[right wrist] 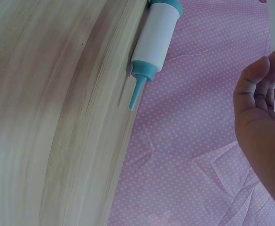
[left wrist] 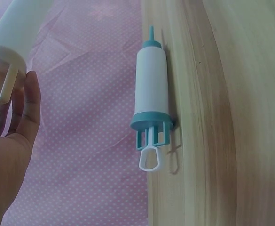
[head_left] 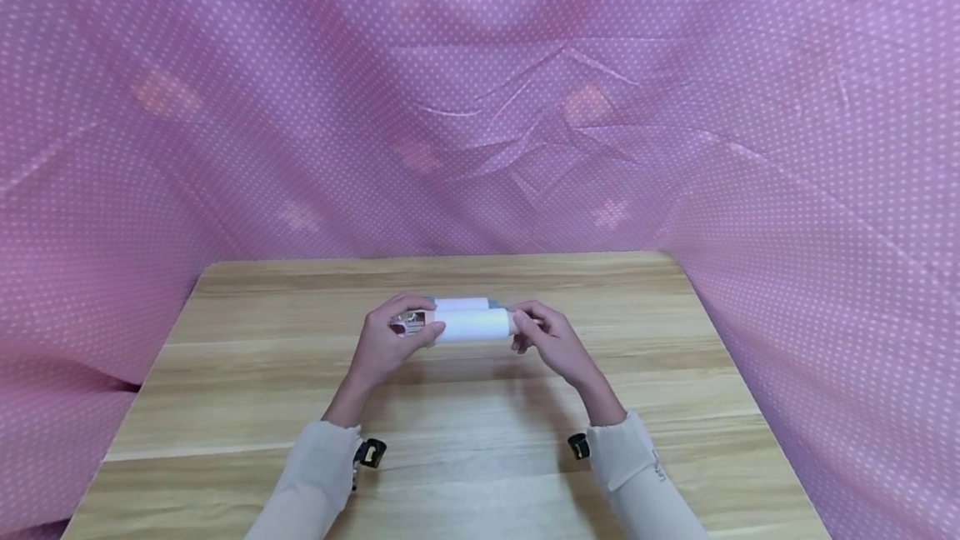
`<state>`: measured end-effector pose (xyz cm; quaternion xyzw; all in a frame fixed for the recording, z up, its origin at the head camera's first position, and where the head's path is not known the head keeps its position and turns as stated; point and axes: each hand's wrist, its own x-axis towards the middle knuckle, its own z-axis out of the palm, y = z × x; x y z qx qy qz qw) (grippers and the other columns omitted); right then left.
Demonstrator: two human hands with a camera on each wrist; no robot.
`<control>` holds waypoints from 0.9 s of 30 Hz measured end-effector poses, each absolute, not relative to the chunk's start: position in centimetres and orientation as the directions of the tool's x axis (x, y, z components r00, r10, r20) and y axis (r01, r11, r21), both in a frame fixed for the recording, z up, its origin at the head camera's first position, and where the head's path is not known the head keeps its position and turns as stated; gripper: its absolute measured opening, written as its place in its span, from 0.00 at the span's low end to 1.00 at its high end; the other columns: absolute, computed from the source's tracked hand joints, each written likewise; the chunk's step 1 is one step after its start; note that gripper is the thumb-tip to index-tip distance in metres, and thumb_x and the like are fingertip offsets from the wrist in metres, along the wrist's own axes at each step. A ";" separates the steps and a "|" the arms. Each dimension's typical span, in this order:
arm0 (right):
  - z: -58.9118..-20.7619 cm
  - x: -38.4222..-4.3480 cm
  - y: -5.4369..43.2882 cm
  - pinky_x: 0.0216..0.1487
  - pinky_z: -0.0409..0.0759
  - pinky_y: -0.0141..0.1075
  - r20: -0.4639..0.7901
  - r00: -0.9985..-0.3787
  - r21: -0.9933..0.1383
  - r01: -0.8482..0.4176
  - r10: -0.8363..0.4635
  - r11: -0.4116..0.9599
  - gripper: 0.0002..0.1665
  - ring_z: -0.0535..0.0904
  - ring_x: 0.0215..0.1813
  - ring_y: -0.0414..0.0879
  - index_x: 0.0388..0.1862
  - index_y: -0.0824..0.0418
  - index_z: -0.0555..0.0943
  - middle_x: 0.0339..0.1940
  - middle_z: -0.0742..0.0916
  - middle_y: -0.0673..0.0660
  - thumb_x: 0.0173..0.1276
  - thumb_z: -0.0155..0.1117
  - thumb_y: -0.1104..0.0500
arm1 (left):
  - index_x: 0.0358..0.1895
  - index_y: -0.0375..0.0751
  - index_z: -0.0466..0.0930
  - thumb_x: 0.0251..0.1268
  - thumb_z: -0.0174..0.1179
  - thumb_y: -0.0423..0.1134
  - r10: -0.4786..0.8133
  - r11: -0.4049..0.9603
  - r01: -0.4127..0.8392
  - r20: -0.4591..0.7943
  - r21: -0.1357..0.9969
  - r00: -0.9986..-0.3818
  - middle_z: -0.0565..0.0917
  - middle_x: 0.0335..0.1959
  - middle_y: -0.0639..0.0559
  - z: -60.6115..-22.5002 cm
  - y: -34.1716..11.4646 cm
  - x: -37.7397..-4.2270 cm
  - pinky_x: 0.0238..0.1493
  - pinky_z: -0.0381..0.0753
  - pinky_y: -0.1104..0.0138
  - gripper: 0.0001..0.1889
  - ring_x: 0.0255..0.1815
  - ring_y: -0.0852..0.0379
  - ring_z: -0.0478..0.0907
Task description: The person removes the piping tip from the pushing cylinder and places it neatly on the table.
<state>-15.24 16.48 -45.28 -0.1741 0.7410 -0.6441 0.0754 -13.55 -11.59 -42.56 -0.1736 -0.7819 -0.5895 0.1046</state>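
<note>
Both hands hold a white-barrelled piping syringe (head_left: pixel 472 325) with beige ends, lying level above the table. My left hand (head_left: pixel 386 340) grips its handle end, thumb and fingers around the beige collar (left wrist: pixel 10 56); a pale pull handle shows there in the left wrist view. At the opposite end my right hand (head_left: pixel 551 344) pinches the beige tip with thumb and fingers; the fingers partly hide that tip. Just beyond lies a second piping syringe (left wrist: pixel 151 80), white with teal ends, a teal nozzle (right wrist: pixel 136 92) and a white loop handle (left wrist: pixel 150 160). Neither hand touches it.
The wooden table (head_left: pixel 262 390) has its far edge close behind the teal syringe. A pink dotted cloth (head_left: pixel 480 107) hangs behind and at both sides. Small black devices (head_left: pixel 371 452) sit at both wrists, by the pale sleeves.
</note>
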 end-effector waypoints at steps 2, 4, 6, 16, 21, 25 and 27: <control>-45.2 -15.2 16.5 0.39 0.86 0.40 0.113 -0.927 -0.982 -0.159 -0.357 0.103 0.19 0.83 0.37 0.50 0.57 0.70 0.78 0.46 0.82 0.74 0.82 0.53 0.55 | 0.46 0.30 0.84 0.57 0.72 0.26 0.152 0.242 0.404 0.376 0.882 -0.914 0.84 0.46 0.37 -41.7 -11.5 -13.1 0.29 0.81 0.70 0.13 0.34 0.49 0.79; -45.2 -15.2 16.5 0.41 0.86 0.42 0.116 -0.927 -0.983 -0.159 -0.358 0.093 0.18 0.83 0.39 0.52 0.57 0.70 0.78 0.48 0.81 0.74 0.81 0.55 0.56 | 0.46 0.31 0.84 0.57 0.71 0.27 0.155 0.245 0.408 0.380 0.880 -0.912 0.84 0.46 0.37 -41.2 -11.5 -12.8 0.30 0.81 0.70 0.13 0.35 0.50 0.79; -45.1 -15.2 16.6 0.43 0.87 0.44 0.123 -0.925 -0.984 -0.160 -0.360 0.076 0.19 0.84 0.42 0.57 0.58 0.72 0.77 0.50 0.80 0.74 0.79 0.58 0.58 | 0.46 0.31 0.84 0.58 0.71 0.26 0.154 0.240 0.408 0.380 0.881 -0.912 0.84 0.46 0.37 -41.1 -11.5 -12.7 0.30 0.81 0.69 0.13 0.35 0.51 0.79; -44.8 -15.1 16.7 0.42 0.87 0.42 0.145 -0.915 -0.987 -0.162 -0.377 0.012 0.15 0.84 0.43 0.61 0.56 0.70 0.78 0.53 0.82 0.68 0.74 0.63 0.64 | 0.48 0.27 0.83 0.58 0.72 0.28 0.146 0.218 0.360 0.334 0.907 -0.931 0.84 0.49 0.36 -41.9 -11.7 -13.0 0.30 0.82 0.70 0.15 0.35 0.57 0.79; -44.9 -15.1 16.8 0.41 0.84 0.37 0.151 -0.913 -0.987 -0.159 -0.380 -0.011 0.16 0.83 0.43 0.55 0.55 0.70 0.78 0.54 0.82 0.67 0.71 0.64 0.66 | 0.48 0.26 0.83 0.59 0.71 0.28 0.143 0.214 0.363 0.339 0.907 -0.930 0.84 0.49 0.36 -41.9 -11.8 -13.0 0.29 0.83 0.70 0.14 0.36 0.56 0.80; -45.0 -15.0 16.8 0.42 0.84 0.38 0.146 -0.921 -0.988 -0.156 -0.362 -0.001 0.13 0.82 0.44 0.50 0.54 0.70 0.79 0.53 0.82 0.64 0.76 0.61 0.63 | 0.47 0.29 0.84 0.59 0.71 0.28 0.147 0.210 0.365 0.340 0.907 -0.929 0.84 0.49 0.37 -41.8 -11.7 -13.0 0.29 0.82 0.70 0.14 0.35 0.56 0.80; -45.0 -15.0 16.7 0.43 0.84 0.38 0.135 -0.929 -0.989 -0.145 -0.344 0.003 0.14 0.81 0.45 0.50 0.54 0.69 0.79 0.52 0.83 0.63 0.79 0.58 0.60 | 0.47 0.30 0.84 0.58 0.71 0.28 0.149 0.207 0.369 0.343 0.906 -0.927 0.84 0.49 0.37 -41.8 -11.7 -12.9 0.30 0.82 0.69 0.14 0.36 0.56 0.80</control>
